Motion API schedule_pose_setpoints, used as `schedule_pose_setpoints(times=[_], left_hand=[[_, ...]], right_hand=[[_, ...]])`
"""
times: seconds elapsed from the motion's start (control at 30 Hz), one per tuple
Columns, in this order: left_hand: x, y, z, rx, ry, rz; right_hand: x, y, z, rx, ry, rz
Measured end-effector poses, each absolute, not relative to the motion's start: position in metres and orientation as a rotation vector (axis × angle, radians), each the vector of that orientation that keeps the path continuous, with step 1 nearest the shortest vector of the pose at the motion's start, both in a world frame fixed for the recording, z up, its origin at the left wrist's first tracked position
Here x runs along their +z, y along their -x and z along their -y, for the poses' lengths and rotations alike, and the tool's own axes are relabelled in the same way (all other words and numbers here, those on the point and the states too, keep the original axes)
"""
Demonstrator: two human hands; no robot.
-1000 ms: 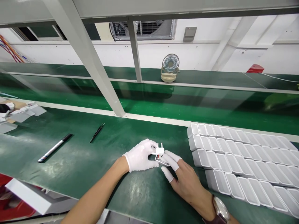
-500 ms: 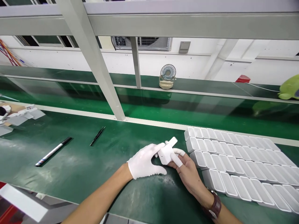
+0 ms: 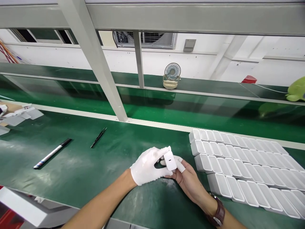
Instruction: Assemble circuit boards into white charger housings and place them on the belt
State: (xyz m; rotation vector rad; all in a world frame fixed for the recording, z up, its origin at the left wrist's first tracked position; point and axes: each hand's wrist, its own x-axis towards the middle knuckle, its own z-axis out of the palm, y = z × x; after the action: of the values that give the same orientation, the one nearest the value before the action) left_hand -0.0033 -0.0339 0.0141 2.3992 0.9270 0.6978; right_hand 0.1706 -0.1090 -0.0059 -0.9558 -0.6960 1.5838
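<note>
Both hands grip one white charger (image 3: 170,160) just above the green worktop (image 3: 95,165). The gloved left hand (image 3: 149,165) pinches its left side; the right hand (image 3: 188,178) supports it underneath, long axis nearly upright.

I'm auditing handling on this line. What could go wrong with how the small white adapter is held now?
1. The white adapter is pinched only at the fingertips of the left hand and right hand, off the green bench; it might slip and drop.
2. The right hand wears only finger cots; bare skin could smudge the casing.
3. The rows of white housings lie close beside the right wrist; a careless move may knock them.
</note>
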Motion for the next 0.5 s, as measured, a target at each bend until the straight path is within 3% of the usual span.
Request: schedule_pose_setpoints(times=[0.5], left_hand=[[0.0118,0.0033,0.0324,0.770,-2.447,-0.866]], right_hand=[[-0.0035,-0.1722,0.1076,1.616,0.896,0.632]])
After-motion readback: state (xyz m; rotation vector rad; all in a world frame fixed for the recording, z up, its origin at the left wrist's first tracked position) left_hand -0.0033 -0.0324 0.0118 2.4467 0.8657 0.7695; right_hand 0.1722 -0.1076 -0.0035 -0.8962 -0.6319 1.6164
